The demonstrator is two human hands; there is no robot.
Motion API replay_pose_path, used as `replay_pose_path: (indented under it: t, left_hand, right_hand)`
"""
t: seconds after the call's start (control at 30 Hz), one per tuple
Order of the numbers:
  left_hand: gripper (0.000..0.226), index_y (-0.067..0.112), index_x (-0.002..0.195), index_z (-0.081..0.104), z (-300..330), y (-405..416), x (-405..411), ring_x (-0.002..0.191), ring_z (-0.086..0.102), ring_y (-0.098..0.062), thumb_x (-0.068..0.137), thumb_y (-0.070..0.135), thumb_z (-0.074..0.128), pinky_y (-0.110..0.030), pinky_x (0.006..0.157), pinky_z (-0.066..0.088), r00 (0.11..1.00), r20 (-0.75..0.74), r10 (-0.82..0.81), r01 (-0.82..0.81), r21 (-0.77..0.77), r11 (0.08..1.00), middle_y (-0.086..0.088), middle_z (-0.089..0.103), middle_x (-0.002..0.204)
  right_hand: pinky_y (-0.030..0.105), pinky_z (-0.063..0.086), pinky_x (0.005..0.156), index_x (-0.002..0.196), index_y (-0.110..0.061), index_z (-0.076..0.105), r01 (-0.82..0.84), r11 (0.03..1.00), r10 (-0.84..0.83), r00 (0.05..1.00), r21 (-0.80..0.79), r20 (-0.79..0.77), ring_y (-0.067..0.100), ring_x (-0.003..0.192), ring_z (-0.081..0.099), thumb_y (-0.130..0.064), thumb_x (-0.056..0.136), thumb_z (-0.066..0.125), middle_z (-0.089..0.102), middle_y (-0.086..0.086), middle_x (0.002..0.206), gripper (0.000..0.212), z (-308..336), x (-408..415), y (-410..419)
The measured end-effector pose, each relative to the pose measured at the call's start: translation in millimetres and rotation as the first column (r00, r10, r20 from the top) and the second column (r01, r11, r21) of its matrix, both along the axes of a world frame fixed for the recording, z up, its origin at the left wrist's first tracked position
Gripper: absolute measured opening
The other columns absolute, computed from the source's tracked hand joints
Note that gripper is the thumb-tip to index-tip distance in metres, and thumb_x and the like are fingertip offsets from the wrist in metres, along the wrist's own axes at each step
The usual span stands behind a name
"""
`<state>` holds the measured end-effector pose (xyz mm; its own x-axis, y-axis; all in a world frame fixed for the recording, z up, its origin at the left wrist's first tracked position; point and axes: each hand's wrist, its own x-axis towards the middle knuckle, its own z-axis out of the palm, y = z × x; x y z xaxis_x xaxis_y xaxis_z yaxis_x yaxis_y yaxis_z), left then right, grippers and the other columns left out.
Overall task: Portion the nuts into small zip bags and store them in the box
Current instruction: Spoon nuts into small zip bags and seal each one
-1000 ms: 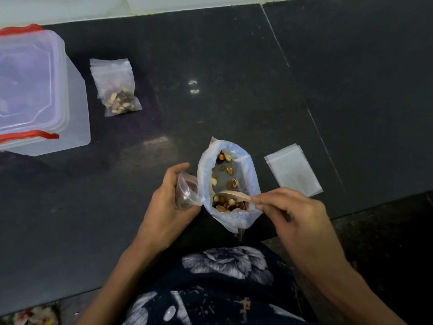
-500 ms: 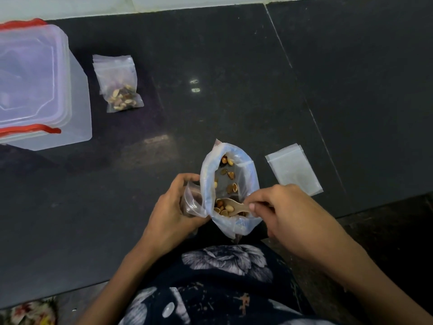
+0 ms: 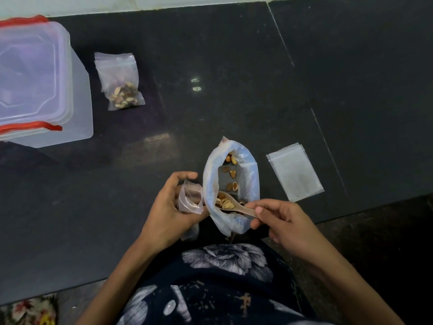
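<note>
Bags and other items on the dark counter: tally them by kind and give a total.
Small zip bags: 3, one holding nuts, one flat and empty, one held open in the left hand
Large nut bag: 1
Spoon: 1, loaded with nuts, in the right hand
Lidded plastic box: 1
Total: 6

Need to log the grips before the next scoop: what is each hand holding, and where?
Left hand grips the small zip bag around its side, mouth open. Right hand pinches the spoon by its handle end.
</note>
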<state>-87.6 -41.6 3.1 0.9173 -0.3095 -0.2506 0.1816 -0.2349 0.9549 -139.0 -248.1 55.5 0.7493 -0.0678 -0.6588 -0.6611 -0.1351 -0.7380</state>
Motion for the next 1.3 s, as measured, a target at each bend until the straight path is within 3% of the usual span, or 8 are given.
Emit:
replay_pose_path:
  t: [0.17, 0.33, 0.47, 0.63, 0.77, 0.93, 1.1, 1.3]
  left_hand:
    - [0.064, 0.023, 0.115, 0.052, 3.8, 2.9, 0.2, 0.082, 0.065, -0.007, 0.061, 0.040, 0.082, -0.014, 0.072, 0.051, 0.996, 0.084, 0.029, -0.033, 0.044, 0.998, 0.010, 0.066, 0.093]
    - [0.056, 0.034, 0.110, 0.048, 9.1, 5.8, 3.1, 0.079, 0.057, 0.000, 0.062, 0.027, 0.077, -0.005, 0.070, 0.043, 0.968, 0.235, 0.087, -0.120, 0.127, 0.985, 0.019, 0.056, 0.093]
    - [0.052, 0.034, 0.108, 0.048, 16.1, 2.9, 6.7, 0.080, 0.057, -0.002, 0.063, 0.038, 0.073, -0.007, 0.071, 0.044, 0.936, 0.320, 0.146, -0.176, 0.067, 0.982, 0.020, 0.057, 0.093]
    - [0.053, 0.035, 0.115, 0.044, 16.5, -4.9, 16.1, 0.083, 0.058, -0.003, 0.070, 0.028, 0.072, -0.009, 0.070, 0.046, 0.909, 0.377, 0.178, -0.193, 0.004, 0.981, 0.022, 0.056, 0.098]
    - [0.070, 0.032, 0.125, 0.035, 8.4, -9.5, 21.2, 0.081, 0.060, -0.008, 0.071, 0.011, 0.075, -0.019, 0.071, 0.049, 0.915, 0.358, 0.187, -0.182, -0.049, 0.982, 0.013, 0.055, 0.096]
    - [0.078, 0.033, 0.129, 0.031, 3.5, -10.8, 22.9, 0.077, 0.059, -0.008, 0.066, 0.021, 0.076, -0.016, 0.069, 0.046, 0.912, 0.358, 0.199, -0.189, -0.063, 0.980, 0.008, 0.054, 0.093]
    - [0.075, 0.031, 0.128, 0.031, 4.8, -10.8, 22.0, 0.077, 0.058, -0.011, 0.066, 0.027, 0.074, -0.018, 0.067, 0.048, 0.914, 0.342, 0.217, -0.200, -0.084, 0.976, 0.008, 0.054, 0.092]
    - [0.079, 0.026, 0.133, 0.031, 0.4, -10.7, 24.1, 0.078, 0.057, -0.004, 0.068, 0.014, 0.075, -0.013, 0.067, 0.046, 0.911, 0.344, 0.226, -0.228, -0.035, 0.973, 0.012, 0.051, 0.093]
  right_hand:
    - [0.013, 0.033, 0.040, 0.092, -0.024, 0.069, 0.057, 0.998, -0.055, 0.997, -0.038, 0.061, 0.003, 0.039, 0.038, -0.012, 0.095, 0.048, 0.068, -0.004, 0.063, 0.024, 6.5, -6.8, -4.3]
    - [0.013, 0.037, 0.042, 0.092, -0.026, 0.070, 0.081, 0.992, -0.071, 0.992, -0.094, 0.102, 0.003, 0.042, 0.043, -0.014, 0.094, 0.051, 0.070, 0.000, 0.070, 0.023, 14.8, -8.9, -10.2]
    - [0.013, 0.039, 0.043, 0.093, -0.026, 0.071, 0.108, 0.988, -0.087, 0.981, -0.114, 0.174, 0.005, 0.042, 0.046, -0.014, 0.092, 0.053, 0.071, 0.001, 0.074, 0.021, 33.1, -3.7, -7.8]
    - [0.009, 0.038, 0.039, 0.092, -0.030, 0.070, 0.127, 0.992, -0.114, 0.929, -0.015, 0.351, 0.010, 0.043, 0.056, -0.018, 0.084, 0.058, 0.073, -0.003, 0.077, 0.019, 65.6, 11.1, 19.1]
    - [0.011, 0.045, 0.045, 0.096, -0.038, 0.069, 0.045, 0.989, 0.030, 0.868, -0.139, 0.495, 0.004, 0.051, 0.065, -0.018, 0.085, 0.064, 0.072, -0.008, 0.071, 0.024, 55.5, 15.3, 46.2]
    - [0.014, 0.054, 0.071, 0.107, -0.005, 0.069, 0.061, 0.786, 0.473, 0.583, -0.616, 0.661, 0.005, 0.076, 0.069, -0.007, 0.077, 0.065, 0.074, 0.004, 0.090, 0.031, 25.5, 17.0, 66.7]
    - [0.021, 0.048, 0.092, 0.111, -0.001, 0.065, 0.089, 0.721, 0.576, 0.474, -0.687, 0.666, 0.015, 0.100, 0.067, -0.014, 0.084, 0.055, 0.071, 0.012, 0.105, 0.032, 15.1, 10.5, 66.0]
    - [0.024, 0.055, 0.079, 0.109, -0.002, 0.064, 0.162, 0.747, 0.513, 0.477, -0.645, 0.713, 0.012, 0.095, 0.068, 0.003, 0.075, 0.072, 0.067, 0.004, 0.106, 0.035, 18.2, 6.0, 49.8]
